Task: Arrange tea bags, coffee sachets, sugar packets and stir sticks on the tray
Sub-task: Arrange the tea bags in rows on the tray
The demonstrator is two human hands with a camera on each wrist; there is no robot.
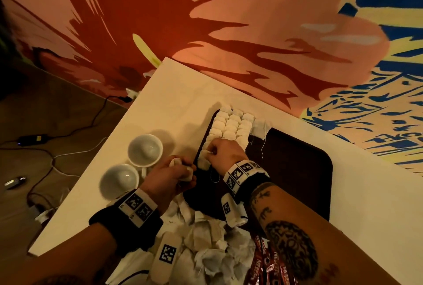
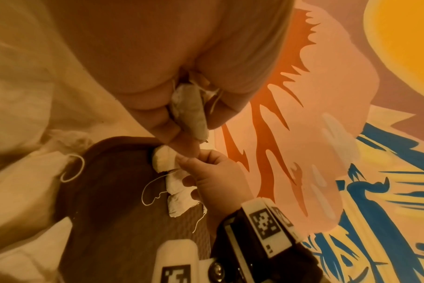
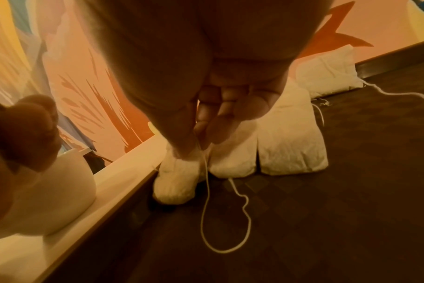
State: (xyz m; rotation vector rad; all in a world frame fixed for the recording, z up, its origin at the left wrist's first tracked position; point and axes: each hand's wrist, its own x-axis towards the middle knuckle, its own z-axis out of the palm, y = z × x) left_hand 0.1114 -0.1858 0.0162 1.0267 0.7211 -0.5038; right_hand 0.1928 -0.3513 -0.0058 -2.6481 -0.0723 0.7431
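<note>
The tea bag (image 1: 204, 160) at the tray's (image 1: 297, 170) left rim, ending the laid rows, looks light, soft and crushable; best pinched at its top fold. The right hand (image 1: 225, 153) pinches it there. The left hand (image 1: 170, 176), beside the tray, grips spare bags (image 2: 190, 113).

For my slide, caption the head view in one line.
Right hand sets a tea bag into rows on the dark tray; left hand holds spare bags.
</note>
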